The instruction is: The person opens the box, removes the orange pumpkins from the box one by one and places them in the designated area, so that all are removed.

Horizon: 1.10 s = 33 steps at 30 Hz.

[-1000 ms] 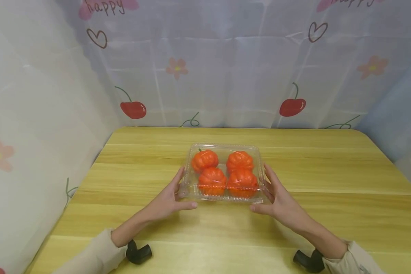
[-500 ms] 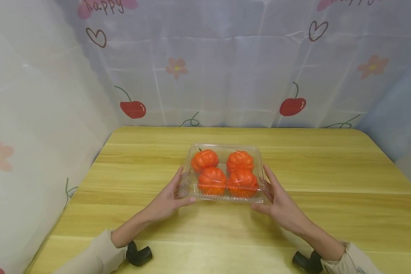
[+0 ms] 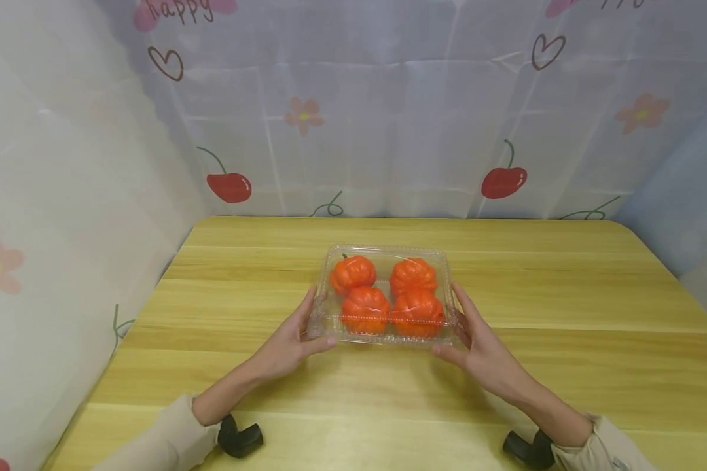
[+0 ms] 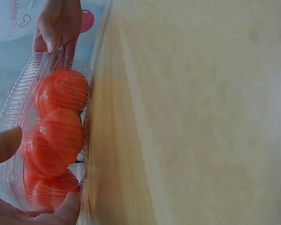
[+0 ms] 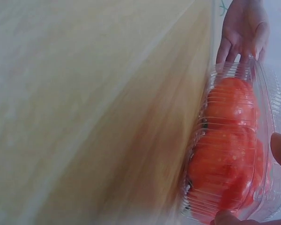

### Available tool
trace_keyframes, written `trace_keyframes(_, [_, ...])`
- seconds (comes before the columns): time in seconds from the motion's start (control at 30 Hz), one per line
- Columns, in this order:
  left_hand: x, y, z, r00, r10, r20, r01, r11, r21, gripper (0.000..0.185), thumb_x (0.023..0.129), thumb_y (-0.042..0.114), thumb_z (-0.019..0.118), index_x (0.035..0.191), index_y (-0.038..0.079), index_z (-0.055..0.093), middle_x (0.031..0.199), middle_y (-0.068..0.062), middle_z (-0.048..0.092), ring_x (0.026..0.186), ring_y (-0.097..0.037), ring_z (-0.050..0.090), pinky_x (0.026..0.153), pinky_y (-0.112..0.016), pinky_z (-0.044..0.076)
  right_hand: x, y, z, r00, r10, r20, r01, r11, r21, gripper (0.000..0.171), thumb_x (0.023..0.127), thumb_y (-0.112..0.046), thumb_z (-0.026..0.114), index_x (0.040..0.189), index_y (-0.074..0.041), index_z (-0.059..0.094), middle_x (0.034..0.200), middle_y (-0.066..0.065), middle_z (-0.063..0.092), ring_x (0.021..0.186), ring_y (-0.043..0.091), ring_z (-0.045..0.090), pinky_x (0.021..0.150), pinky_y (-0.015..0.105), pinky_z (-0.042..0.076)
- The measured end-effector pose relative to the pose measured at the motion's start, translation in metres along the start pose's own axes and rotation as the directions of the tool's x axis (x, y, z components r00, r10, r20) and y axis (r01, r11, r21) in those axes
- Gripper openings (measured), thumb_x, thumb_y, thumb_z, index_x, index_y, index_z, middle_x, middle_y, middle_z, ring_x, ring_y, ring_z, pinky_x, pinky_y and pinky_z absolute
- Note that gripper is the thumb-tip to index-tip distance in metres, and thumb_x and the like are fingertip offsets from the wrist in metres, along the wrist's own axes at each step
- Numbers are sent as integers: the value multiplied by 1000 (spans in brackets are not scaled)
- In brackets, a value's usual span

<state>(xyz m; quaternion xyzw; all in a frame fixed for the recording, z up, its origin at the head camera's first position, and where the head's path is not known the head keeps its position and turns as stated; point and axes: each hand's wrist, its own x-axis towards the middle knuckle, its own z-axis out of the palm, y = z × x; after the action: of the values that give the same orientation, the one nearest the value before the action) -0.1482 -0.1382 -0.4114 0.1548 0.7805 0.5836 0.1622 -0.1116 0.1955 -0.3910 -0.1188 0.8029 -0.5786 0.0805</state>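
Mid-table, hands [image 3: 285, 343] [image 3: 477, 345] apparently grip box [image 3: 387, 337] ends.

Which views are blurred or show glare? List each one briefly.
Head view: sharp and evenly lit, with small glints on the clear box lid and wide-angle bending at the table edges. Left wrist view: table soft and smeared, pumpkins hazy behind ribbed plastic. Right wrist view: table strongly blurred, box in better focus, with bright specks on the plastic.
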Motion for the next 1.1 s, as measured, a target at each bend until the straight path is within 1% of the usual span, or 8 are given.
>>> trace_keyframes(0.2, [0,1,3,1000,4,-24,-3,999,43,98,92,22,71,158,8,-1,163,-11,5,147,-32,13,117,-49,19,-1,1,0,1000,-10,-2,10,1000,-11,105,89,-15,75,159,-26,-2,163,14,3,145,42,17,113,47,23])
trace_keyframes(0.33, [0,1,3,1000,5,-29,-3,998,56,97,93,22,69,159,9,-1,163,-9,3,148,-31,11,118,-48,14,0,3,0,1000,-22,3,22,1000,-16,105,89,-16,74,159,-23,-4,164,11,-2,146,41,16,112,45,23])
trace_keyframes(0.47, [-1,2,3,1000,1,-18,-1,999,32,95,94,21,67,159,9,-2,163,-9,2,148,-31,10,118,-48,14,-1,4,0,1000,-27,12,27,1000,-3,106,90,-15,73,159,-16,-7,164,11,-6,146,40,13,112,44,23])
trace_keyframes(0.57, [-1,2,1,1000,7,-6,-7,1000,6,92,95,18,65,158,8,-1,163,-10,3,147,-32,13,117,-47,16,-1,4,-1,999,-22,23,22,1000,1,106,90,-16,73,158,-12,-9,164,13,-8,146,41,12,112,45,22])
trace_keyframes(0.73, [0,2,-1,999,33,31,-32,998,-52,87,97,12,61,157,4,0,163,-12,3,147,-33,15,117,-44,15,1,3,-4,999,-3,42,4,1000,-18,107,91,-19,73,158,-13,-10,163,15,-8,146,42,12,112,48,22])
trace_keyframes(0.87, [0,2,-4,998,31,48,-26,996,-90,83,98,10,57,157,4,0,163,-11,1,148,-29,10,118,-41,10,3,3,-5,998,4,56,-2,1000,-20,107,91,-20,73,158,-13,-10,163,15,-7,147,41,11,112,47,22])
trace_keyframes(1.0, [-1,1,-5,997,37,68,-29,993,-114,79,100,8,54,157,3,-1,163,-12,-1,148,-31,6,119,-44,7,3,3,-5,998,16,60,-15,1000,-10,107,91,-20,73,158,-15,-10,164,15,-6,147,40,12,112,47,22])
trace_keyframes(1.1, [-2,-1,-7,997,41,64,-35,994,-100,75,101,9,51,157,3,2,163,-13,3,147,-34,11,118,-46,11,5,3,-4,999,16,51,-15,1000,-7,108,90,-19,73,158,-14,-10,163,16,-4,146,42,13,112,49,23])
